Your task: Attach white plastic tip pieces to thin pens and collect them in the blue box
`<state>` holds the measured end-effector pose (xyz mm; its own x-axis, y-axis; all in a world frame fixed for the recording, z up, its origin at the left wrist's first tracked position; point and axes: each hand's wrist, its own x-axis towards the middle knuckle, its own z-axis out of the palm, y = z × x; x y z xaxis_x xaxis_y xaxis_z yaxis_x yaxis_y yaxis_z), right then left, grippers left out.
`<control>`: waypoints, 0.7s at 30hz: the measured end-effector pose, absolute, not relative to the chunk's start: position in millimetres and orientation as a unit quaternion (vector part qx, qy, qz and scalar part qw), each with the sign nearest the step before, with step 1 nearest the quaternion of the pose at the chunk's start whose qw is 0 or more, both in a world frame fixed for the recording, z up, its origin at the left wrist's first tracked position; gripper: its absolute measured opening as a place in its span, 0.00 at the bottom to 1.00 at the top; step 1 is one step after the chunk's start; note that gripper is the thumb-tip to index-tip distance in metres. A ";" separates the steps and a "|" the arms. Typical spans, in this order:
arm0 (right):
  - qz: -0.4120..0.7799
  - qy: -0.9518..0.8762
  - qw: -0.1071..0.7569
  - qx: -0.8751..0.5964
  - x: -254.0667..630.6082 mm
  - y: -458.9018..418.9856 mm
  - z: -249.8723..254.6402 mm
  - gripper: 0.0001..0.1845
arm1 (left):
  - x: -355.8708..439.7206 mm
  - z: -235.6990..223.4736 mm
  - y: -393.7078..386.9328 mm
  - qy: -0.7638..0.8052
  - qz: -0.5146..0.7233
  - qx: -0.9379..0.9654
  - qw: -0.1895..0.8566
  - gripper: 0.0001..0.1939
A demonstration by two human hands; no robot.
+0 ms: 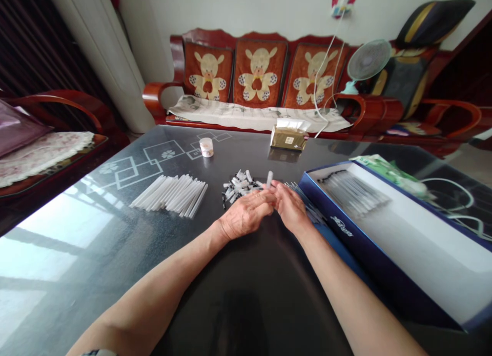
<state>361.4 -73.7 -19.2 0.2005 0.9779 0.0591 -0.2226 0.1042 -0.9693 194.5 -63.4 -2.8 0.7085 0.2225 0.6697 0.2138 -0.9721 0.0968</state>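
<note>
My left hand and my right hand meet at the fingertips above the dark glass tabletop. A short white plastic tube stands up from the fingers of my right hand, though the grip is partly hidden. My left fingers lie closed against the right, and I cannot tell if they hold anything. Just beyond them is a heap of small white-and-black plastic parts. Thin metal-looking rods fan out to the right of my right hand. Further left lies a row of long white plastic tubes.
An open blue box with a white interior stands at the right, holding a bundle of thin tubes. A small white jar and a gold tissue pack stand at the far edge. A green package lies behind the box.
</note>
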 end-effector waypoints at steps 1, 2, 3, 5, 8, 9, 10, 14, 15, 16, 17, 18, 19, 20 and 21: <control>0.520 -0.371 0.629 -0.443 362.9 -71.0 -20.0 0.20 | 196.9 -2.5 -67.0 0.096 0.358 0.929 0.015 0.13; 0.540 -0.343 0.635 -0.433 365.7 -68.3 -20.5 0.19 | 198.8 -2.7 -69.7 0.081 0.354 0.931 0.023 0.13; 0.548 -0.323 0.640 -0.431 369.2 -65.8 -20.7 0.18 | 200.0 -3.4 -71.0 0.076 0.353 0.932 0.028 0.13; 0.543 -0.300 0.651 -0.437 376.4 -61.8 -20.6 0.15 | 200.1 -6.3 -69.6 0.091 0.366 0.926 0.029 0.13; 0.536 -0.268 0.668 -0.441 382.3 -60.0 -18.9 0.13 | 195.5 -12.2 -60.4 0.160 0.400 0.903 -0.010 0.15; 0.535 -0.256 0.674 -0.441 382.2 -60.2 -18.1 0.13 | 193.6 -13.7 -57.0 0.193 0.403 0.894 -0.034 0.15; 0.532 -0.244 0.680 -0.442 381.2 -60.8 -17.3 0.14 | 191.9 -14.8 -54.1 0.230 0.397 0.887 -0.059 0.15; 0.514 -0.253 0.693 -0.438 372.3 -64.6 -15.4 0.17 | 190.7 -13.4 -51.0 0.357 0.313 0.872 -0.120 0.15; 0.509 -0.270 0.690 -0.437 369.6 -65.9 -15.3 0.18 | 191.9 -11.9 -52.3 0.373 0.290 0.874 -0.118 0.15; 0.508 -0.290 0.684 -0.436 366.8 -67.3 -15.4 0.18 | 193.4 -10.2 -54.0 0.381 0.269 0.878 -0.112 0.15; 0.511 -0.310 0.675 -0.433 364.2 -68.7 -15.5 0.19 | 195.0 -8.4 -55.9 0.384 0.252 0.882 -0.101 0.15; 0.517 -0.328 0.665 -0.428 361.6 -70.1 -15.6 0.20 | 196.5 -6.6 -57.8 0.388 0.238 0.886 -0.089 0.15; 0.525 -0.342 0.657 -0.420 359.1 -71.4 -15.8 0.21 | 197.6 -5.1 -59.3 0.392 0.228 0.888 -0.075 0.15; 0.533 -0.352 0.649 -0.412 356.8 -72.5 -16.1 0.22 | 198.4 -3.9 -60.5 0.397 0.220 0.889 -0.061 0.15; 0.542 -0.357 0.645 -0.404 354.7 -73.3 -16.3 0.22 | 198.8 -3.1 -61.2 0.403 0.217 0.888 -0.050 0.14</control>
